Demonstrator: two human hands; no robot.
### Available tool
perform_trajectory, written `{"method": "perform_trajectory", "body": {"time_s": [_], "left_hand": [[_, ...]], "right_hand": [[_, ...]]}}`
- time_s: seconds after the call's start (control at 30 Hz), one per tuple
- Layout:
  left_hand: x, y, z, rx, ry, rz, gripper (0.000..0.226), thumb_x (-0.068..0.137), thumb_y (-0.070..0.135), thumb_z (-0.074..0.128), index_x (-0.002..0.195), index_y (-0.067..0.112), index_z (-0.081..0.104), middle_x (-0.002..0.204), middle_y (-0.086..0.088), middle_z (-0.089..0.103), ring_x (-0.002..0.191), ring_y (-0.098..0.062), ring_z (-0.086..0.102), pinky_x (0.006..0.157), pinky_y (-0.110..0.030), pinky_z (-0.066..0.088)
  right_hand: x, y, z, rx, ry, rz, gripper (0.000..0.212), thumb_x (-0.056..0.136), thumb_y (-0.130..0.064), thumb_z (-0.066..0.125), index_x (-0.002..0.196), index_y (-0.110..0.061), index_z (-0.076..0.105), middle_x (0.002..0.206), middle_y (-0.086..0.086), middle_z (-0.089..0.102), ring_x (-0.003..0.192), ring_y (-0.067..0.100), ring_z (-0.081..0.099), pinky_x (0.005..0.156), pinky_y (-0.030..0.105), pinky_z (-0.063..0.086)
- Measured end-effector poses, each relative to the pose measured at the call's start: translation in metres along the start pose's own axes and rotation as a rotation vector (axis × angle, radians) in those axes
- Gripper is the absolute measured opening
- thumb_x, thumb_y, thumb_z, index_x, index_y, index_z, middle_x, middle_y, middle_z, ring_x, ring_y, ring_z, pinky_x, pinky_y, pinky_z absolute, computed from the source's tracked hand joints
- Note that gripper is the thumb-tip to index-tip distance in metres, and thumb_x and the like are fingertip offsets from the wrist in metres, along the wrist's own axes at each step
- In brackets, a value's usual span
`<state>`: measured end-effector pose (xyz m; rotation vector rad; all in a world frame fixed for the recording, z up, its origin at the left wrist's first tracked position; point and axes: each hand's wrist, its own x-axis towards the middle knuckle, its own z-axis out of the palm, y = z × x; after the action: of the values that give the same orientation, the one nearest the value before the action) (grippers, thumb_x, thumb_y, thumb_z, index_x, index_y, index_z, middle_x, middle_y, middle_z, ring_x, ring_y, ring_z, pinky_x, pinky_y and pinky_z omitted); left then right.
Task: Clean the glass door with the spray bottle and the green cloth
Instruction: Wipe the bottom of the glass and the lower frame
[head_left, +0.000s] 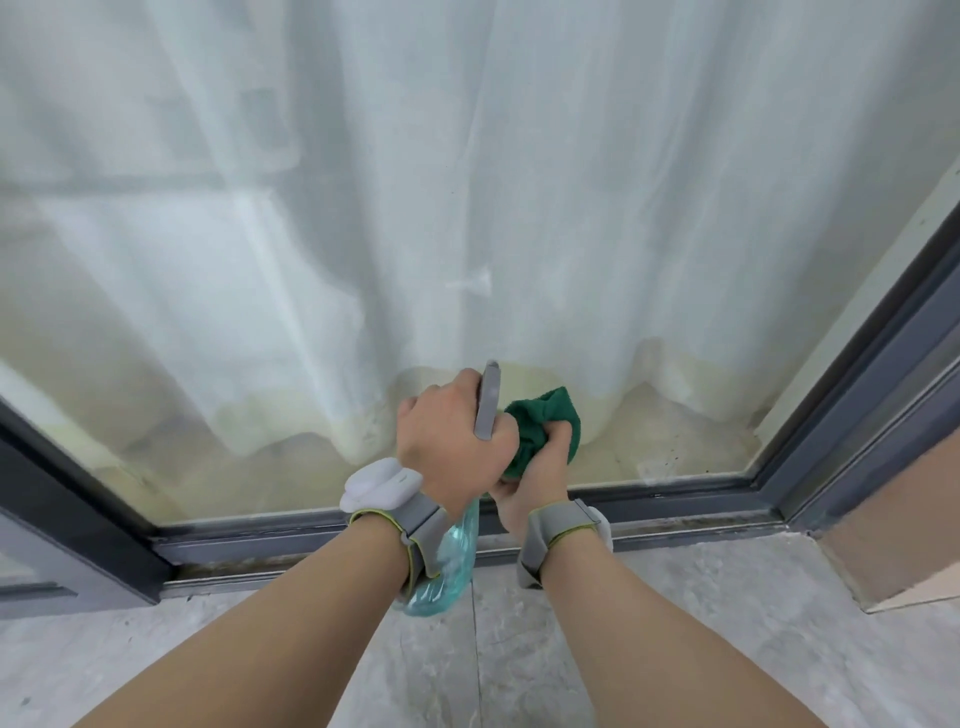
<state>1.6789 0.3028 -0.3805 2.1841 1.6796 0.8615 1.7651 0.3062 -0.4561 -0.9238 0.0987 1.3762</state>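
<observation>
Left hand (447, 436) grips spray bottle (441, 566); right hand (535, 483) clutches green cloth (550, 421)

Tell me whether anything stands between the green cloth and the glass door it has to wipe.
Nothing visible does. The right hand holds the bunched green cloth in front of the lower glass door. The left hand with the spray bottle is beside it, not in its path. The white curtain appears to hang behind the glass.

Grey marbled floor tiles (675, 649), white sheer curtain (467, 156), daylight coming through.
</observation>
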Motion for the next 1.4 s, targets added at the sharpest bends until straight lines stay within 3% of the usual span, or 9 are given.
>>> {"method": "perform_trajectory", "body": {"time_s": [0.1,0.23,0.4,0.57,0.8,0.97,1.17,1.3,1.4], "left_hand": [[-0.004,0.002,0.0,0.026,-0.024,-0.014,0.033,0.068,0.033,0.035,0.087,0.016,0.057,0.071,0.0,0.065,0.067,-0.025,0.058,0.086,-0.034,0.04],[-0.015,0.005,0.002,0.009,-0.086,0.036,0.03,0.071,0.035,0.038,0.086,0.014,0.055,0.066,-0.002,0.061,0.064,-0.027,0.057,0.081,-0.037,0.047],[-0.029,0.015,0.007,-0.117,-0.119,0.021,0.027,0.075,0.033,0.047,0.087,0.011,0.056,0.068,-0.008,0.063,0.064,-0.03,0.061,0.073,-0.047,0.053],[-0.027,0.03,0.015,-0.116,-0.145,0.047,0.027,0.073,0.033,0.046,0.085,0.01,0.055,0.07,-0.01,0.063,0.067,-0.033,0.061,0.072,-0.047,0.052],[-0.023,0.051,0.028,-0.12,-0.145,0.092,0.029,0.073,0.034,0.045,0.088,0.011,0.055,0.072,-0.008,0.064,0.069,-0.031,0.062,0.072,-0.045,0.053],[-0.024,0.066,0.043,-0.228,-0.204,0.069,0.023,0.075,0.034,0.049,0.087,0.016,0.054,0.069,-0.001,0.06,0.068,-0.03,0.061,0.067,-0.048,0.055],[-0.028,0.08,0.066,-0.254,-0.263,0.095,0.02,0.078,0.036,0.048,0.085,0.018,0.051,0.067,0.001,0.054,0.062,-0.021,0.051,0.066,-0.047,0.051],[-0.03,0.095,0.079,-0.253,-0.269,0.104,0.024,0.077,0.034,0.047,0.088,0.014,0.053,0.068,-0.002,0.055,0.066,-0.028,0.055,0.067,-0.045,0.051],[-0.031,0.099,0.089,-0.252,-0.263,0.112,0.023,0.077,0.034,0.049,0.088,0.014,0.053,0.072,-0.01,0.06,0.07,-0.032,0.058,0.067,-0.048,0.051]], "right_hand": [[0.009,0.003,-0.009,0.067,0.034,0.018,0.039,0.086,-0.049,0.047,0.106,-0.02,0.064,0.102,0.005,0.069,0.094,0.023,0.064,0.064,0.031,0.054],[0.019,0.004,-0.02,0.1,0.074,0.052,0.036,0.087,-0.052,0.045,0.095,-0.021,0.062,0.094,0.003,0.067,0.087,0.022,0.063,0.066,0.03,0.052],[0.045,-0.005,-0.057,0.168,0.149,0.173,0.051,0.083,-0.062,0.046,0.103,-0.017,0.061,0.11,0.013,0.063,0.096,0.032,0.062,0.095,0.047,0.049],[0.047,-0.012,-0.067,0.145,0.15,0.206,0.044,0.088,-0.056,0.047,0.104,-0.018,0.06,0.107,0.013,0.064,0.098,0.031,0.062,0.083,0.042,0.053],[0.034,-0.044,-0.089,-0.084,0.095,0.218,0.015,0.089,-0.014,0.047,0.099,-0.007,0.055,0.095,0.014,0.062,0.08,0.03,0.059,0.067,0.042,0.05],[0.025,-0.087,-0.106,-0.232,0.124,0.222,0.018,0.086,-0.006,0.05,0.103,-0.003,0.053,0.101,0.018,0.062,0.088,0.035,0.059,0.075,0.051,0.05],[0.02,-0.137,-0.13,-0.198,0.094,0.156,0.046,0.08,-0.021,0.063,0.125,-0.01,0.056,0.121,0.018,0.062,0.104,0.036,0.061,0.078,0.05,0.054],[0.023,-0.159,-0.14,-0.157,0.063,0.135,0.055,0.073,-0.048,0.07,0.118,-0.016,0.061,0.118,0.016,0.066,0.107,0.036,0.062,0.09,0.057,0.048],[0.023,-0.154,-0.146,-0.117,0.13,0.1,0.055,0.074,-0.054,0.064,0.115,-0.017,0.063,0.113,0.015,0.068,0.103,0.035,0.064,0.088,0.052,0.051]]}}
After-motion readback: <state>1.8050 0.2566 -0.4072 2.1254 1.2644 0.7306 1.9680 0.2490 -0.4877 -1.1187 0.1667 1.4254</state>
